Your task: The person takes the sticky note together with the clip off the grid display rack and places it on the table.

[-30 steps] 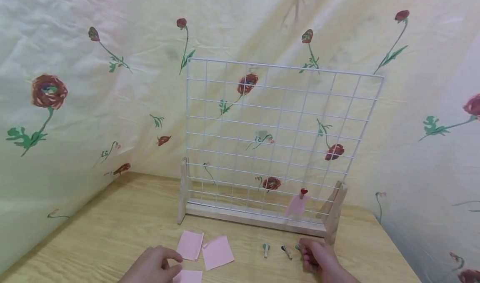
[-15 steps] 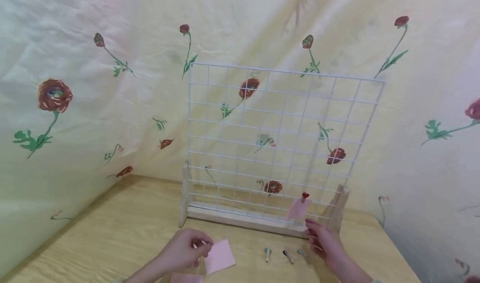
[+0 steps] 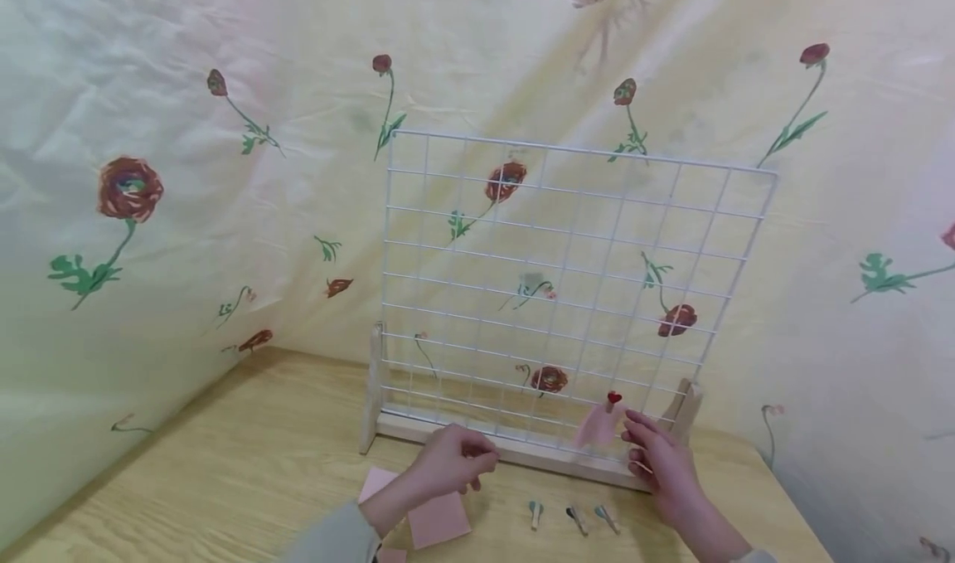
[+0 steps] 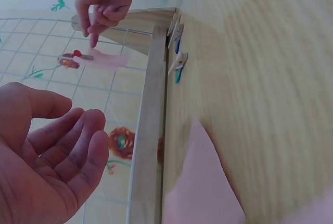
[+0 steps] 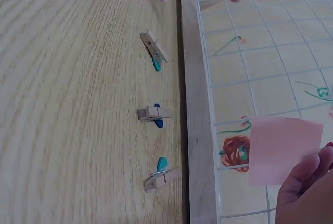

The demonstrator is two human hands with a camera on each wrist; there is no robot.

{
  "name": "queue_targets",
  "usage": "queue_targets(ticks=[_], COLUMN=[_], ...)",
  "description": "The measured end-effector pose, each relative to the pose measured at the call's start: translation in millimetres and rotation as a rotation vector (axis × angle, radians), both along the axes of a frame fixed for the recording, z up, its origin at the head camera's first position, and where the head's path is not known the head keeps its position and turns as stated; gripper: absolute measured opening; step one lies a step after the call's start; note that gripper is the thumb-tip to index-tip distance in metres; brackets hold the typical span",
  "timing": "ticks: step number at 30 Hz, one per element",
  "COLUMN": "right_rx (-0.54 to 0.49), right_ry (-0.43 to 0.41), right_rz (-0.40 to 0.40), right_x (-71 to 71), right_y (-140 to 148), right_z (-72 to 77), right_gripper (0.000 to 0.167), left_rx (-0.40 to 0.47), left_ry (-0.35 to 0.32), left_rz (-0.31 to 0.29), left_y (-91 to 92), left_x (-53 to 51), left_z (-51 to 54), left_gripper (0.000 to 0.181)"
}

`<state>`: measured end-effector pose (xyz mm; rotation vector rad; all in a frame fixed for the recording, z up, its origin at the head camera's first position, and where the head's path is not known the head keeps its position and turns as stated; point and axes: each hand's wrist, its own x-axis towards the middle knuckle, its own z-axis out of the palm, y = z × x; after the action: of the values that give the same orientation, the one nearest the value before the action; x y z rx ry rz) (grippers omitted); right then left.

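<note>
A pink paper note [image 3: 597, 426] hangs low on the right of the white wire grid [image 3: 552, 252], held by a clothespin with a red heart [image 3: 614, 398]. My right hand [image 3: 662, 463] is at the note's right side, close to the clothespin; in the right wrist view its fingertips overlap the note's corner, and contact is unclear. My left hand [image 4: 57, 156] hovers before the grid's wooden base with loosely bent fingers and nothing in them. Below it on the table lie more pink notes [image 3: 440, 523], partly hidden by the left forearm.
Three clothespins lie in a row before the base: one teal-topped [image 5: 154, 50], one dark blue [image 5: 155, 113], another teal [image 5: 161, 177]. Wooden feet [image 3: 375, 389] hold the grid upright on the wooden table [image 3: 224, 463]. A flowered cloth [image 3: 298, 173] hangs behind.
My right hand has risen from beside the clothespins on the table to the hanging note. My left hand has moved right and forward from the notes towards the grid's base.
</note>
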<state>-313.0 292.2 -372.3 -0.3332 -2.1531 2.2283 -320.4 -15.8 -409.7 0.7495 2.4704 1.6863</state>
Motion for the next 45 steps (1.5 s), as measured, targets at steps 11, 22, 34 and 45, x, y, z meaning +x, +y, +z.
queue_targets(ticks=[11, 22, 34, 45], right_rx=[-0.032, -0.058, -0.059, -0.096], right_ry=[0.021, 0.040, 0.047, 0.051], right_rz=[0.001, -0.035, -0.018, -0.042], right_x=[-7.8, -18.1, -21.9, -24.0], right_y=[-4, -9, -12, -13], right_z=[16.1, 15.8, 17.5, 17.1], right_gripper=[0.055, 0.047, 0.049, 0.017], left_rx=[0.073, 0.093, 0.072, 0.057], left_ry=[0.003, 0.082, 0.057, 0.091], left_rz=[0.070, 0.124, 0.222, 0.252], left_y=[58.2, 106.8, 138.1, 152.7], left_x=[-23.4, -26.7, -33.1, -34.6], left_z=[-0.3, 7.0, 5.4, 7.8], left_gripper=[0.017, 0.022, 0.034, 0.026])
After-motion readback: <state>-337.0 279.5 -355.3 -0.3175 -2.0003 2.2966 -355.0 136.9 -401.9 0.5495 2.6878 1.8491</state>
